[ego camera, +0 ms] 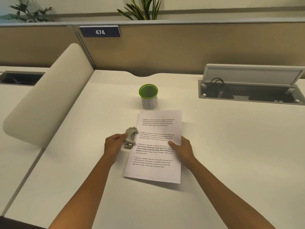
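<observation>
A printed sheet of paper (156, 156) lies on the white desk (231, 146) in front of me. My right hand (183, 149) holds its right edge, thumb on top of the page. A small grey metal hole punch (130, 138) sits at the sheet's left edge. My left hand (114, 142) grips the punch from the left, fingers curled round its body. Whether the paper's edge lies inside the punch's slot I cannot tell.
A green-rimmed cup (148, 96) with a white paper label stands just beyond the sheet. An open cable hatch (250, 90) with a raised lid is at the back right. A padded divider (47, 96) borders the left, a partition panel marked 474 (100, 31) the back.
</observation>
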